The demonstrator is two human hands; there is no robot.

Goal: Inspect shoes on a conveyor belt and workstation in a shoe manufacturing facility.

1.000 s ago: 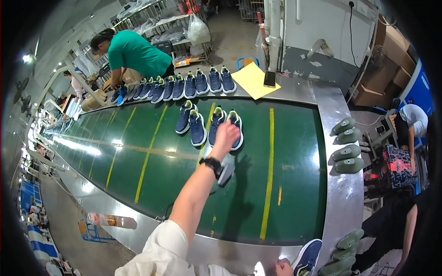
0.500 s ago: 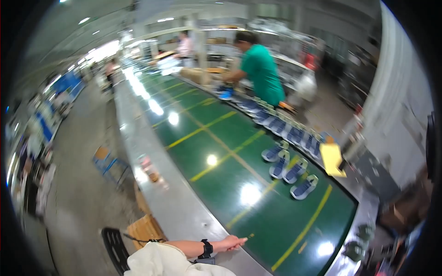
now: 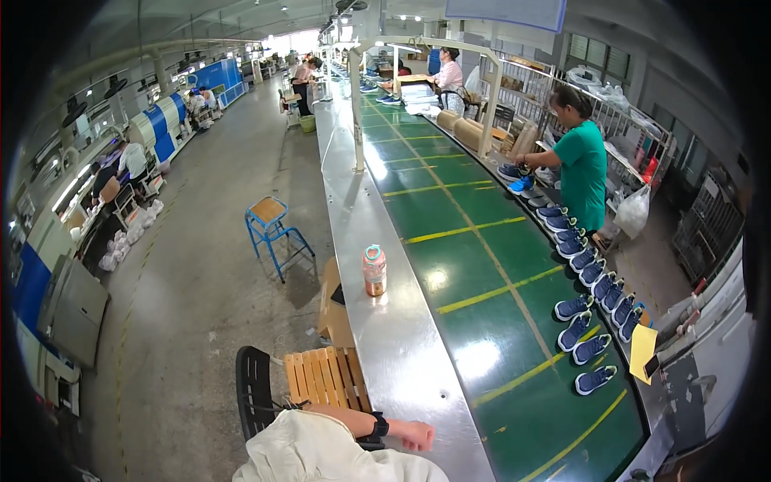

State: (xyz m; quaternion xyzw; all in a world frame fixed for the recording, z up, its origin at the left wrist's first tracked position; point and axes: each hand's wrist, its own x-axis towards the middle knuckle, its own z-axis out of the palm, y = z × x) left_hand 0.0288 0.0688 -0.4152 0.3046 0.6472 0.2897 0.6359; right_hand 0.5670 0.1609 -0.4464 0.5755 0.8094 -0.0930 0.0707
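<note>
My left hand (image 3: 415,435), with a black band on the wrist, is at the metal ledge (image 3: 401,353) beside the green belt. Its fingers are curled in, and nothing shows in them. My right hand is out of view. Farther along the ledge stands a pink bottle (image 3: 374,271) with a teal loop on its lid. Across the belt, several navy shoes (image 3: 591,349) with white soles sit in a loose group. Behind them a row of similar shoes (image 3: 588,259) lines the far edge.
A person in a green shirt (image 3: 584,165) handles shoes at the far side, near a bright blue shoe (image 3: 521,185). A yellow sheet (image 3: 642,352) lies at the right edge. On the left are a blue-legged stool (image 3: 269,213), a slatted wooden seat (image 3: 321,377) and a black chair back (image 3: 255,390).
The view has swung left and steadied, so the scene sits farther right. My left hand has drawn back from the belt's edge onto the ledge, its outstretched fingers now curled.
</note>
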